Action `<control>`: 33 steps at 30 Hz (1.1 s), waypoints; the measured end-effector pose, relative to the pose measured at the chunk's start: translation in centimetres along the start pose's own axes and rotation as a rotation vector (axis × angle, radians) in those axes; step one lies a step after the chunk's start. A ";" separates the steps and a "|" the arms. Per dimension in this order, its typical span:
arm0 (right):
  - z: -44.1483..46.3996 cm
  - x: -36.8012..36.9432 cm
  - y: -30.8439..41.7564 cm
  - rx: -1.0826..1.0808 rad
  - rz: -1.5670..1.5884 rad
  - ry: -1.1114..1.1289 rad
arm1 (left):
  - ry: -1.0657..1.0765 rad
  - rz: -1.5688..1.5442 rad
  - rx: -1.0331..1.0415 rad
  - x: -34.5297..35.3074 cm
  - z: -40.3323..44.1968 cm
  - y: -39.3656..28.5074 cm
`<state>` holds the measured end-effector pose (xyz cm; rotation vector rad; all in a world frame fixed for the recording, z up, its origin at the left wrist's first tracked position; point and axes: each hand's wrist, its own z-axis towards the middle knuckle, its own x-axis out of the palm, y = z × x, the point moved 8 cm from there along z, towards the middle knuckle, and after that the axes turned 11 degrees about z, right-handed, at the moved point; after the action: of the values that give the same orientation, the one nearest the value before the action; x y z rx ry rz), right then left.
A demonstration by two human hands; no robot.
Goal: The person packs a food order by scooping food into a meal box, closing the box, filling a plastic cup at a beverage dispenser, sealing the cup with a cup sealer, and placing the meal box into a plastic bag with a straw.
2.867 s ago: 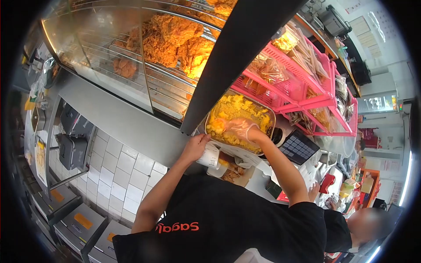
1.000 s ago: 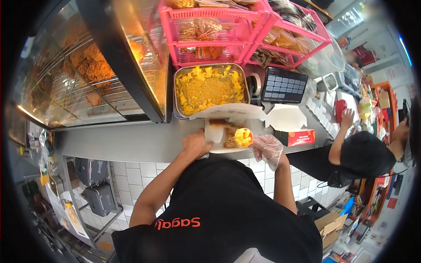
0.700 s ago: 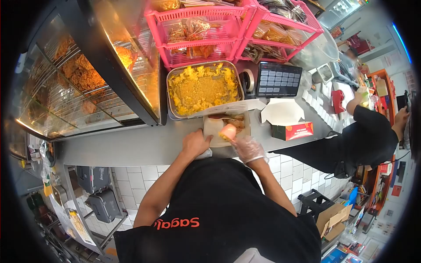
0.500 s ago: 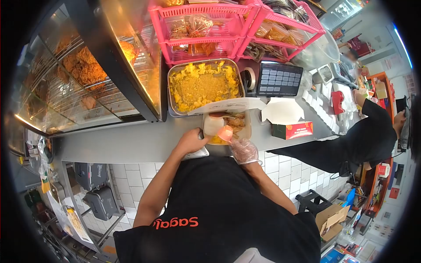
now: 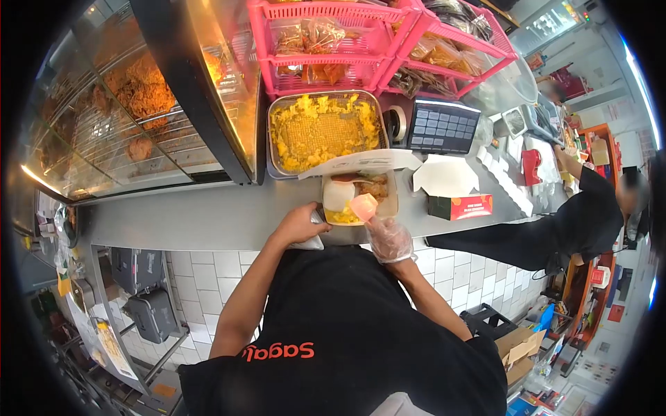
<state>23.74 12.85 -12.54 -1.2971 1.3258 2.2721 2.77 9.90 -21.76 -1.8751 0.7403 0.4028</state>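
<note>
An opened paper food box lies on the counter in front of me. In it are a white mound of rice, yellow crumbles and a browned piece of food. My right hand, in a clear plastic glove, grips a pinkish-orange translucent scoop over the box's near right part. Bare and curled, my left hand rests against the box's left side. A whitish item shows beneath that hand; what its fingers hold is unclear.
Behind the box's lid stands a metal tray of yellow crumbles. A heated display case is left, pink racks are behind. A tablet and a red-fronted box stand right, near a person in black.
The scoop has shifted slightly right and away from me, and is turned differently. More yellow crumbles show at the box's near left. My left hand has slid slightly toward me.
</note>
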 end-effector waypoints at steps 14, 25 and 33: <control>-1.4 1.4 -1.7 0.059 -0.104 0.115 | -0.038 -0.064 -0.007 -0.1 -0.7 -0.7; 7.1 -8.9 4.0 -0.002 -0.084 -0.234 | -0.112 -0.251 -0.100 -3.1 -4.5 1.3; 17.2 -10.5 5.2 -0.101 0.003 0.120 | -0.137 -0.639 0.105 -6.8 -8.2 -4.2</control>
<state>16.94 25.83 2.30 -1.4862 1.2650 2.3234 -0.08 5.67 -11.53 -1.8470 0.0478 0.0773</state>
